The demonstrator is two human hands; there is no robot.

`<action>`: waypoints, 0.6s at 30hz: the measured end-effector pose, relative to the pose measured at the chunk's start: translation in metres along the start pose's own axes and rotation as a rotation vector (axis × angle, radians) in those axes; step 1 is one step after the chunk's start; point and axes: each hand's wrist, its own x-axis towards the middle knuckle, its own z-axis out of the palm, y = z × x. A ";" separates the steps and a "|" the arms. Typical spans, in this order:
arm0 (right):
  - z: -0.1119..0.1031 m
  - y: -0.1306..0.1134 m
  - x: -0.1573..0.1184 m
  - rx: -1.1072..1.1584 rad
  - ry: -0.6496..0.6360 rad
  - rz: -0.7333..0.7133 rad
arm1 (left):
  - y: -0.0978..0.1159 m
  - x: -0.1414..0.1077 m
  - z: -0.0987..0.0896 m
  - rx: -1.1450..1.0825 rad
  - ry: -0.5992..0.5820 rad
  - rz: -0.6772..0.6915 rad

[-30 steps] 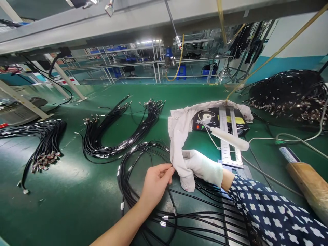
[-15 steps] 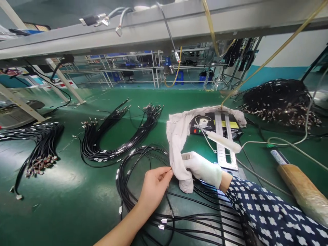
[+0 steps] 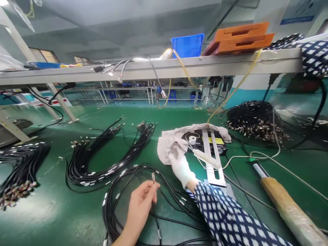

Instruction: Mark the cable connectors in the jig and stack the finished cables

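Observation:
My bare left hand point(image 3: 143, 201) pinches a black cable just below its small metal connector point(image 3: 153, 176), which points upward from the fingertips. The cable's lower part hangs down past the hand. To the right, my right hand point(image 3: 179, 164) wears a white glove and has its fingers bunched into a pale cloth point(image 3: 164, 145). The cloth drapes around a black box point(image 3: 221, 141) with a yellow label. A white-handled soldering iron point(image 3: 206, 158) rests across the metal bracket point(image 3: 215, 171) by the box. Coiled black cables point(image 3: 109, 205) surround my left hand.
Bundled black cables point(image 3: 102, 172) lie on the green table point(image 3: 84, 218), with another bundle point(image 3: 25, 167) at far left and a cable heap point(image 3: 252, 118) at back right. A wrapped roll point(image 3: 289, 205) lies at right. Overhead, a shelf point(image 3: 128, 72) carries a blue bin point(image 3: 188, 46) and orange trays point(image 3: 239, 37).
The view has tilted upward. The cloth, earlier at my left fingertips, has been moved up and away by my right hand. The connector in my left hand now shows.

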 end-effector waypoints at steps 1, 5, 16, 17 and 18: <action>-0.002 -0.001 -0.013 -0.047 -0.018 -0.002 | -0.001 0.001 0.000 0.008 -0.011 -0.001; -0.033 -0.022 -0.070 -0.205 -0.275 -0.054 | -0.008 0.004 0.001 0.043 -0.031 -0.016; -0.200 -0.018 0.035 -1.222 -0.347 0.255 | -0.031 0.017 0.003 0.242 0.024 -0.045; -0.206 -0.011 0.056 -1.242 -0.275 0.244 | -0.033 0.018 0.003 0.252 0.028 -0.050; -0.209 -0.005 0.074 -1.249 -0.223 0.239 | -0.034 0.018 0.002 0.261 0.025 -0.052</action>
